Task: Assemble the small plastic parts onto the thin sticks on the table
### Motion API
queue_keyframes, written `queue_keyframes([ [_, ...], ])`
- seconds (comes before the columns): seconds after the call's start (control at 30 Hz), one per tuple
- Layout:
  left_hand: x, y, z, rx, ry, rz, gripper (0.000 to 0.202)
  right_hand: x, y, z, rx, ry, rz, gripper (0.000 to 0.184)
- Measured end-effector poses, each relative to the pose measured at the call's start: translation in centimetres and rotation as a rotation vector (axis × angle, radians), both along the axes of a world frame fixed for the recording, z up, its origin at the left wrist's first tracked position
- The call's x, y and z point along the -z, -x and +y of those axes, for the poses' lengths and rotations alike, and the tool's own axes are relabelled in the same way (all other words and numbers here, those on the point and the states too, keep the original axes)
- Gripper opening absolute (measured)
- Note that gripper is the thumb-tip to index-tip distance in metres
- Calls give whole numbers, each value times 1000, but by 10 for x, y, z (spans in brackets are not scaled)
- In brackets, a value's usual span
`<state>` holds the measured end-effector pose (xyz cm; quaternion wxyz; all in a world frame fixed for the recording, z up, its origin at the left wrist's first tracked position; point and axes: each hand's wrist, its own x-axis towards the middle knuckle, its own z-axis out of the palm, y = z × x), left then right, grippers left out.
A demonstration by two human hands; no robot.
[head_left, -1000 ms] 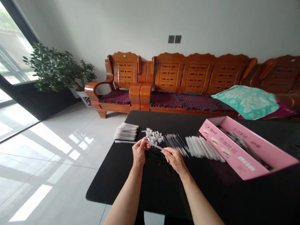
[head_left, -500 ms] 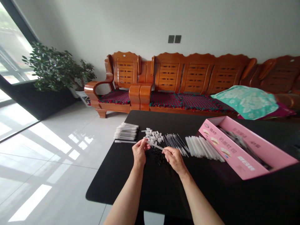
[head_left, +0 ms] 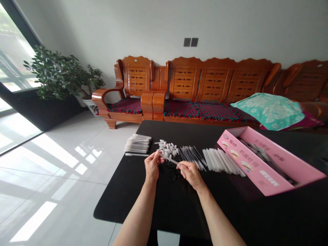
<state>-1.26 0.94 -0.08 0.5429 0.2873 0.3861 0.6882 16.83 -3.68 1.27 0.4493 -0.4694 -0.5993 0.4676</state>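
Note:
My left hand and my right hand are both closed on a slim whitish pen barrel. The left fingers pinch its far-left end, the right fingers its near-right end, and the tips are partly hidden by the fingers. Small white pen caps lie loose just beyond the hands. Under and between the hands are small black plugs, partly covered. Thin pen refills lie fanned out beyond my right hand, with a row of translucent barrels to their right. White pens are stacked at the left.
A pink open box with dark contents stands on the right of the black table. One single pen lies in front of the stack. Beyond the table is a wooden bench; a potted plant stands at left.

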Motion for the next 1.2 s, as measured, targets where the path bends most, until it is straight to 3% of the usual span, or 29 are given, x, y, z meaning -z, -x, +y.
queue_keyframes([
  [0.23,4,0,1,-72,30,-31,37,-8,7,-5,63,-232,-250,41],
  [0.47,1,3,1,63,-76,6,33,2,1,1,-3,57,18,44],
  [0.57,1,2,1,69,-70,21,34,4,1,3,-23,46,10,44],
  [0.77,3,-1,1,-74,31,23,38,-1,8,-4,60,-314,-320,40],
  [0.93,3,1,2,-86,57,-73,38,-2,18,-6,144,-567,-534,34],
  [1.03,2,6,4,-36,39,-169,39,-4,19,-5,127,-523,-477,34],
  [1.2,2,11,5,110,-13,-155,37,-6,9,-3,27,-220,-229,37],
])
